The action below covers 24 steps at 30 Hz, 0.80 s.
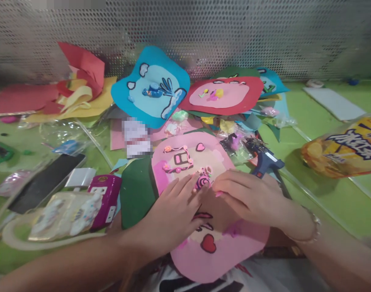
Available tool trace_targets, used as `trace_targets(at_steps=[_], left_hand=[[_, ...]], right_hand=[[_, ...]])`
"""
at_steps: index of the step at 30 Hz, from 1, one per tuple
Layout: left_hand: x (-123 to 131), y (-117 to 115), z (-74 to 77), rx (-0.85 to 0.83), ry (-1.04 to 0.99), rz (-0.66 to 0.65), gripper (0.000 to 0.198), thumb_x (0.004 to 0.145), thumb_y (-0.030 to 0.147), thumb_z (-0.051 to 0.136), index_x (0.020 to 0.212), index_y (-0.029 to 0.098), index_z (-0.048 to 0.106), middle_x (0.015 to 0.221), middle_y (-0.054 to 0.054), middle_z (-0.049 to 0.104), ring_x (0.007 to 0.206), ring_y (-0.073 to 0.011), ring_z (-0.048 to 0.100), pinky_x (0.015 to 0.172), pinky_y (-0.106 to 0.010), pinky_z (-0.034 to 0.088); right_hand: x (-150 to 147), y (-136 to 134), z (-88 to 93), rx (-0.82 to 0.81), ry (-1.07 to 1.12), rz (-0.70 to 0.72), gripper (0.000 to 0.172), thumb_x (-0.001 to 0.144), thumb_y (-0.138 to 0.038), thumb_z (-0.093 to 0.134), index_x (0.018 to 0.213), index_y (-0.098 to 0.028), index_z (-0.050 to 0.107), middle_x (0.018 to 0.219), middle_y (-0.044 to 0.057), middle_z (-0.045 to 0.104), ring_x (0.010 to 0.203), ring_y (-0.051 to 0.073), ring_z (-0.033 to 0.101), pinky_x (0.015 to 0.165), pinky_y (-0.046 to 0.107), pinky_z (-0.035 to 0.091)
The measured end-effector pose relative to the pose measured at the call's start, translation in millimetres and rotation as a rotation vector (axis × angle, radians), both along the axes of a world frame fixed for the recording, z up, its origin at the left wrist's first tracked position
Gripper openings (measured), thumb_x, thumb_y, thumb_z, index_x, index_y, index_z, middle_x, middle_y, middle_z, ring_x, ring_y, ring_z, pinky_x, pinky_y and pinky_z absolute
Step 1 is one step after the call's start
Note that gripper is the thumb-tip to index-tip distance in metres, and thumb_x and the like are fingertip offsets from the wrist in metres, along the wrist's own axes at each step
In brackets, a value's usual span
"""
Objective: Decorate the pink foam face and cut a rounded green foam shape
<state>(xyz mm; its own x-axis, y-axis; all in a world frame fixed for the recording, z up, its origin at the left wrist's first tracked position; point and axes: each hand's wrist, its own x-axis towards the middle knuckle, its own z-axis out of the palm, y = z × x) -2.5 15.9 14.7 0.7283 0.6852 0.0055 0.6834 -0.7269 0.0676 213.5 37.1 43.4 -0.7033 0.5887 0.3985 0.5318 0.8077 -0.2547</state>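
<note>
A pink paper cutout (200, 267) with rounded edges lies in front of me, bearing drawn hearts, a drawn frame and small pink clay decorations. My left hand (179, 207) rests on it with its fingers stretched out, the tips beside a purple-and-pink spiral clay figure (203, 181). To the right of that figure, my right hand (249, 194) is closed in a pinch. A small pink piece (218, 194), perhaps clay, shows at its fingertips. The left fingers partly cover the figure's lower edge.
Behind lie a blue cutout (150, 113) and a red cutout (197, 103). At left are a phone (48, 182), a white charger (80, 177) and a purple box (108, 194). A dark blue glue gun (267, 162) and a yellow snack bag (340, 158) lie right, before a perforated metal panel (203, 32).
</note>
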Motion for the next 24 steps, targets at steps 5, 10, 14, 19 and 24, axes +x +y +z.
trace_targets(at_steps=[5,10,14,19,24], left_hand=[[-0.4,-1.1,1.1,-0.033,-0.026,-0.003,0.058,0.09,0.051,0.035,0.139,0.019,0.032,0.142,-0.012,0.04,0.137,-0.025,0.026,0.107,-0.043,0.029],[0.2,-1.3,4.3,-0.089,-0.063,0.033,0.058,0.09,0.049,0.038,0.14,0.019,0.031,0.146,-0.012,0.035,0.137,-0.0254,0.026,0.107,-0.043,0.03],[0.5,-0.9,7.6,-0.129,-0.087,0.048,0.056,0.089,0.046,0.043,0.139,0.02,0.033,0.145,-0.011,0.036,0.136,-0.025,0.028,0.106,-0.042,0.033],[0.0,-0.8,7.6,-0.08,-0.104,0.05,0.053,0.089,0.044,0.042,0.136,0.02,0.038,0.144,-0.012,0.036,0.136,-0.0266,0.026,0.107,-0.044,0.031],[-0.2,0.1,8.1,-0.033,-0.097,0.019,0.052,0.09,0.041,0.041,0.137,0.019,0.038,0.143,-0.011,0.039,0.136,-0.0265,0.026,0.108,-0.044,0.03]], right_hand=[[-0.3,-1.0,1.6,-0.037,-0.033,-0.108,0.02,0.091,-0.016,0.041,0.086,-0.018,0.06,0.088,0.006,0.065,0.078,0.014,0.059,0.063,0.024,0.046],[-0.5,1.4,1.1,-0.072,-0.063,-0.191,0.02,0.091,-0.018,0.04,0.083,-0.018,0.058,0.083,0.005,0.064,0.072,0.014,0.058,0.062,0.025,0.044],[-0.1,3.0,-1.2,-0.085,-0.05,-0.225,0.017,0.09,-0.015,0.042,0.085,-0.018,0.058,0.084,0.005,0.065,0.072,0.014,0.059,0.062,0.025,0.044],[2.8,2.7,-2.2,-0.124,0.114,-0.199,0.014,0.09,-0.016,0.044,0.091,-0.018,0.058,0.086,0.005,0.067,0.077,0.015,0.062,0.068,0.027,0.048],[5.2,1.5,-0.4,-0.155,0.212,-0.155,0.017,0.09,-0.017,0.043,0.095,-0.02,0.058,0.089,0.005,0.068,0.083,0.016,0.064,0.071,0.03,0.052]])
